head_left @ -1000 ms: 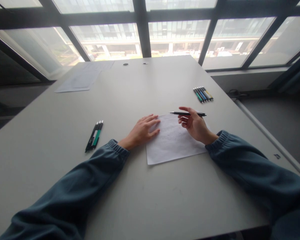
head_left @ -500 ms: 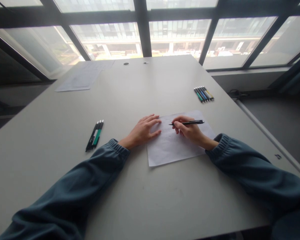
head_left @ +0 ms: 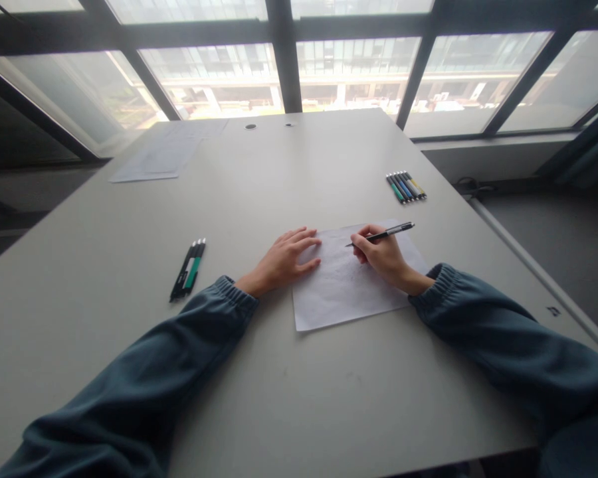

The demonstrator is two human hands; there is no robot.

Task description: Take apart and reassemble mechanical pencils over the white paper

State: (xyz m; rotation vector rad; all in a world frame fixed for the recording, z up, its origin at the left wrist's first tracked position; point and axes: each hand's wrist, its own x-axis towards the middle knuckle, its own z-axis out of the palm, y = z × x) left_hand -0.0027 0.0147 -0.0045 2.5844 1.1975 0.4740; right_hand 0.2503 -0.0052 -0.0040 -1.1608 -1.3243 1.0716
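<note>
A sheet of white paper (head_left: 343, 299) lies on the table with faint marks on it. My left hand (head_left: 292, 257) rests with fingers spread over the paper's left edge, holding nothing. In my right hand (head_left: 381, 255) is a black pen (head_left: 389, 232), gripped in a writing hold. Its tip points left and down at the upper middle of the sheet; whether it touches the paper I cannot tell. The top of the pen leans up to the right.
Three pens (head_left: 188, 269), one with a green part, lie left of my left hand. Several pens (head_left: 406, 187) with coloured grips form a row beyond the paper at the right. More paper sheets (head_left: 152, 156) lie at the table's far left. Windows (head_left: 353, 73) stand behind the table (head_left: 259, 398).
My right hand has shifted slightly right with the pen. The pen, nearly level before, now tilts with its top end higher. My left hand stays in place.
</note>
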